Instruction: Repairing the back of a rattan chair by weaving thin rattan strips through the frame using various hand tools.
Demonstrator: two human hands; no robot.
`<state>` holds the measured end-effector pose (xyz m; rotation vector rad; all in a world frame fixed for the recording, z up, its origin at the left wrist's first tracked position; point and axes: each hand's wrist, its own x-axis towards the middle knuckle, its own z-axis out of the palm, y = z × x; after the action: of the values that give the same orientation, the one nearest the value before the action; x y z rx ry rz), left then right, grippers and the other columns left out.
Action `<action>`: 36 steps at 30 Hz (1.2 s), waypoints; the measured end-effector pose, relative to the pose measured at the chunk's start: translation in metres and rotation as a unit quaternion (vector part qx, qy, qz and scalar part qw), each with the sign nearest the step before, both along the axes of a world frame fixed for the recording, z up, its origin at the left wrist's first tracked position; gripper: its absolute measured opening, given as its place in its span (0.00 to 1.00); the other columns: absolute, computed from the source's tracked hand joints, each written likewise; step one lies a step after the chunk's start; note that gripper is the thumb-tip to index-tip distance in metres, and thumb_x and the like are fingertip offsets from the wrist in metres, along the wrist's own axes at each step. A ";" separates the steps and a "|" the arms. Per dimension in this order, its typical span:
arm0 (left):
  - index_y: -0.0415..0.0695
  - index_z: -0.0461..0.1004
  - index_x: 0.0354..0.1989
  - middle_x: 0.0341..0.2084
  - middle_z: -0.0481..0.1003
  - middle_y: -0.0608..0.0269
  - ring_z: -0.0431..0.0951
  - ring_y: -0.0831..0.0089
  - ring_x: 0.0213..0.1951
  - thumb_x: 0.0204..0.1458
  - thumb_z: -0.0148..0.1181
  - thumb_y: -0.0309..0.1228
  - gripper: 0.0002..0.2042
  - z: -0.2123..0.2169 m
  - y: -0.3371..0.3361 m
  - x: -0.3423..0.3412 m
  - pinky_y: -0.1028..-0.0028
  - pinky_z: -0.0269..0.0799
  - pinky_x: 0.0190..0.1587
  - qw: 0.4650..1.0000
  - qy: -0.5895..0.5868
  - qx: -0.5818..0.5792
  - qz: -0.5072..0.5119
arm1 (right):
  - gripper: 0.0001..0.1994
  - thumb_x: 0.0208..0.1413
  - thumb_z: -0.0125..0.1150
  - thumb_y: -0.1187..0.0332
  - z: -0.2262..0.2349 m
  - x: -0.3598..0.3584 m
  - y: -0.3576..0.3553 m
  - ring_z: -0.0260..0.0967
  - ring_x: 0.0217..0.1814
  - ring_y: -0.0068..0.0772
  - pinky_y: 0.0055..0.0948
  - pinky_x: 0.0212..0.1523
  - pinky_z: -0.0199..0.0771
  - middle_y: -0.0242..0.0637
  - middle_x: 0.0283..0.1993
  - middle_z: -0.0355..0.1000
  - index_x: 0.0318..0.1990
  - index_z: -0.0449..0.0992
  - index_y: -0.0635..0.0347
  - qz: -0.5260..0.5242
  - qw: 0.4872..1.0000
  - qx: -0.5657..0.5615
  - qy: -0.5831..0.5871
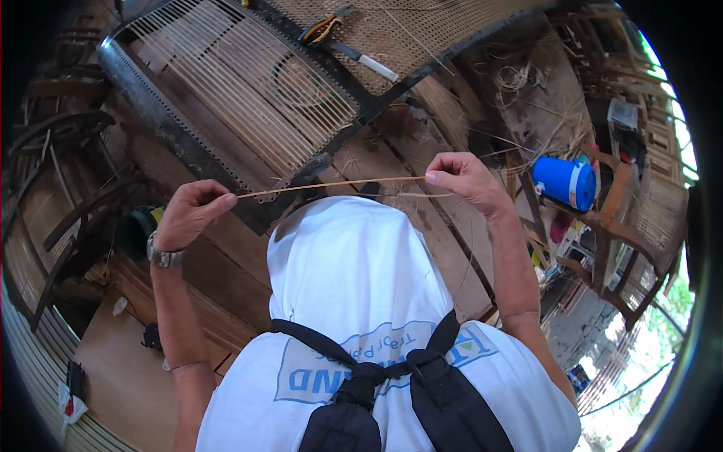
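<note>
A thin tan cane strand [331, 184] stretches level between my two hands, above my white shirt. My left hand [192, 213], with a metal wristwatch, pinches the strand's left end. My right hand [461, 177] pinches it near the right end, with a short tail sticking out past the fingers. Just beyond the strand lies a dark frame [173, 120] strung with parallel cane strips [241, 90], one corner of it close to the strand's middle.
A woven cane panel [392, 30] lies at the top, with orange-handled pliers [322, 29] and a white-handled knife [369, 62] on it. A blue jug [565, 182] stands at the right. Loose fibres [520, 79] litter the wooden floor. Curved wooden furniture frames [60, 135] stand at the left.
</note>
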<state>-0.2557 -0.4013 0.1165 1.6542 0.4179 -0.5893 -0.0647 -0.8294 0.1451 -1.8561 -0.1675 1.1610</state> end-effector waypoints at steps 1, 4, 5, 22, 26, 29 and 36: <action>0.40 0.79 0.35 0.20 0.69 0.78 0.64 0.88 0.22 0.58 0.64 0.36 0.10 0.000 0.004 0.001 0.82 0.59 0.24 1.000 0.024 -0.008 0.009 | 0.06 0.56 0.63 0.69 0.002 0.001 -0.004 0.60 0.30 0.10 0.16 0.31 0.60 0.20 0.27 0.67 0.33 0.77 0.61 -0.006 1.000 -0.004 0.009; 0.40 0.79 0.35 0.20 0.69 0.78 0.61 0.89 0.22 0.57 0.64 0.35 0.10 -0.005 0.005 0.009 0.83 0.55 0.23 1.000 0.006 -0.001 -0.003 | 0.05 0.55 0.64 0.69 0.011 -0.003 -0.001 0.59 0.31 0.10 0.15 0.32 0.60 0.19 0.27 0.67 0.33 0.78 0.61 -0.021 1.000 -0.004 0.014; 0.40 0.79 0.35 0.20 0.69 0.78 0.61 0.89 0.22 0.57 0.64 0.35 0.10 -0.009 0.005 0.010 0.83 0.55 0.23 1.000 0.004 -0.003 -0.008 | 0.05 0.55 0.64 0.69 0.010 -0.004 -0.003 0.59 0.31 0.10 0.15 0.32 0.60 0.19 0.27 0.67 0.33 0.78 0.61 -0.025 1.000 -0.006 0.013; 0.40 0.79 0.32 0.20 0.70 0.79 0.62 0.90 0.22 0.55 0.66 0.30 0.06 -0.015 0.006 0.010 0.84 0.55 0.24 0.991 -0.067 0.106 0.042 | 0.07 0.55 0.63 0.68 0.002 -0.013 -0.023 0.65 0.34 0.14 0.18 0.38 0.66 0.25 0.31 0.72 0.36 0.80 0.63 -0.028 0.999 0.039 0.018; 0.40 0.79 0.31 0.20 0.70 0.79 0.62 0.91 0.23 0.55 0.66 0.30 0.06 -0.009 0.019 0.007 0.84 0.55 0.24 0.990 -0.051 0.114 0.068 | 0.09 0.55 0.64 0.67 -0.002 -0.010 -0.028 0.65 0.34 0.14 0.19 0.37 0.65 0.25 0.31 0.72 0.36 0.80 0.64 -0.041 0.998 0.040 0.029; 0.39 0.78 0.31 0.21 0.70 0.78 0.63 0.90 0.24 0.54 0.66 0.29 0.06 -0.006 0.029 0.002 0.84 0.56 0.26 0.985 -0.055 0.134 0.092 | 0.07 0.55 0.63 0.66 -0.006 -0.005 -0.037 0.59 0.30 0.10 0.15 0.30 0.57 0.20 0.28 0.69 0.35 0.79 0.61 -0.006 0.999 0.037 0.012; 0.38 0.79 0.33 0.22 0.71 0.78 0.65 0.89 0.26 0.54 0.66 0.28 0.06 0.009 0.044 0.018 0.83 0.59 0.29 0.980 -0.077 0.170 0.073 | 0.07 0.55 0.64 0.67 -0.021 0.010 -0.091 0.58 0.27 0.10 0.15 0.26 0.54 0.19 0.27 0.68 0.34 0.78 0.60 -0.103 0.991 0.015 0.084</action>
<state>-0.2376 -0.3572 0.1253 1.9602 0.5423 -0.2865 -0.0545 -0.9200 0.1237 -1.6949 0.0993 1.1574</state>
